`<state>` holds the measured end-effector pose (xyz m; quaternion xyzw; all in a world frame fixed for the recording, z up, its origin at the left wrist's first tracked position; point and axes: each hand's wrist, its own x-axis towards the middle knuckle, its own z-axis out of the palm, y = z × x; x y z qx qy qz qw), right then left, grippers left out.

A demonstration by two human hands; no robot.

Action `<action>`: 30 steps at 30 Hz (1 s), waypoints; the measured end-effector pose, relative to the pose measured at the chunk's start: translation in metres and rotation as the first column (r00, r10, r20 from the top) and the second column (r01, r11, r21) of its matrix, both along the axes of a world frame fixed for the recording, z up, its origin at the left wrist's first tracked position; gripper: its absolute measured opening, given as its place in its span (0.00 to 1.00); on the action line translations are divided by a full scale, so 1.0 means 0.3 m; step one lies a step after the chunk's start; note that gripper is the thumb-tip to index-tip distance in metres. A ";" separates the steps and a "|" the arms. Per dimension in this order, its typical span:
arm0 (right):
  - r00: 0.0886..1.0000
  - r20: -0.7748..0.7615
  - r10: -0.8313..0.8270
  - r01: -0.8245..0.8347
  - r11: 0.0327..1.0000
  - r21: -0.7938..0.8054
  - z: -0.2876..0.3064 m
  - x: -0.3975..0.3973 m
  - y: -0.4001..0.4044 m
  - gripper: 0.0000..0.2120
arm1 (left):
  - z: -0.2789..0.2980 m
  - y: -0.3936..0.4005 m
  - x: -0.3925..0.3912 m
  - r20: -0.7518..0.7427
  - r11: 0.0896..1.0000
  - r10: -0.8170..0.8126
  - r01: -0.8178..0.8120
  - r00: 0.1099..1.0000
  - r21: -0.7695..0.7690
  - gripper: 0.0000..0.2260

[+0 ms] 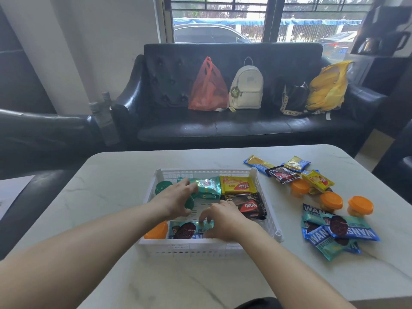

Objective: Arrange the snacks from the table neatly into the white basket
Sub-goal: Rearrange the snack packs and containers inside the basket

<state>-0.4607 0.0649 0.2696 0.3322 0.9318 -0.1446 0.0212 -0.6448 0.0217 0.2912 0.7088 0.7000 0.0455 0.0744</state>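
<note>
Loose snacks right of basket

Upside-down "nabati" stands on the yellow wafer pack and the black wafer pack at the centre of the frame, while "WANS" shows on the blue biscuit packets at the lower right.

Living room: black leather sofa, window.

Both hands reach into the white basket: left hand on a green-lidded cup, right hand pressing a teal packet.
</note>
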 end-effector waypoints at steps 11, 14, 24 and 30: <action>0.999 0.045 0.002 -0.003 1.000 0.031 0.005 0.036 0.021 0.20 | -0.001 0.025 0.043 -0.046 0.999 0.013 -0.010 0.999 0.050 0.18; 0.999 0.040 0.008 -0.009 0.999 0.042 0.009 0.031 0.021 0.20 | -0.005 0.012 0.048 -0.163 0.993 -0.022 0.042 0.986 0.115 0.18; 0.995 0.096 0.032 -0.039 0.997 0.070 0.032 0.044 0.017 0.20 | 0.023 -0.032 -0.050 -0.185 0.996 0.076 -0.065 0.980 0.067 0.23; 0.997 0.081 0.016 -0.021 0.998 0.059 0.026 0.057 0.013 0.19 | -0.016 -0.029 -0.038 -0.144 0.994 0.055 -0.041 0.988 0.099 0.25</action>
